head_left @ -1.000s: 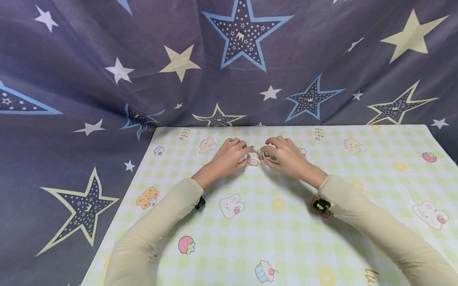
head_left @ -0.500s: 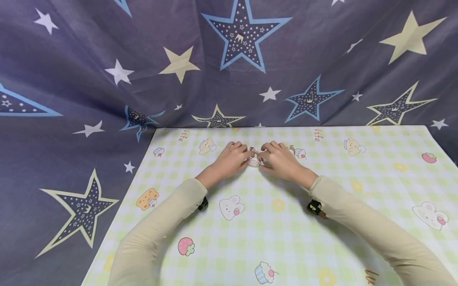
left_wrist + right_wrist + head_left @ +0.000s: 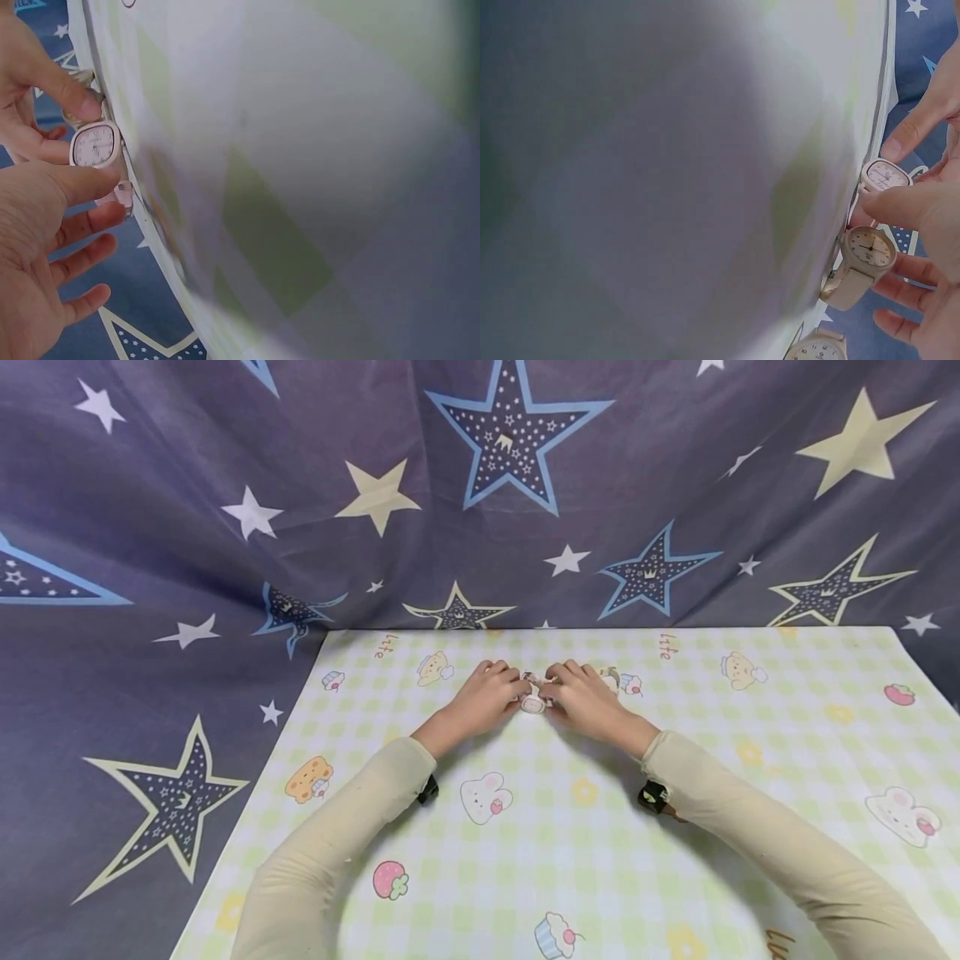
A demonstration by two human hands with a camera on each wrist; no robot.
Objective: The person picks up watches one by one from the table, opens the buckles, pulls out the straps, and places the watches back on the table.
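A pink watch with a squarish dial (image 3: pixel 533 702) lies near the far edge, between my two hands. In the left wrist view its face (image 3: pixel 95 146) is tilted toward the camera. My left hand (image 3: pixel 486 695) pinches one side of it, thumb at the case edge, other fingers spread. From the other side my right hand (image 3: pixel 588 700) pinches it with thumb and index finger. A beige watch with a round dial (image 3: pixel 870 247) sits right beside my right hand's fingers in the right wrist view. The pink strap is partly hidden by the fingers.
Another round-dial watch (image 3: pixel 817 349) shows at the bottom of the right wrist view. A green-and-white checked cloth with cartoon prints (image 3: pixel 525 868) covers the table. A dark curtain with stars (image 3: pixel 480 543) hangs right behind the far edge.
My right hand has moved left to the pink watch, closing the gap between the hands. A light watch has come into view at its right side. The left hand has shifted slightly right.
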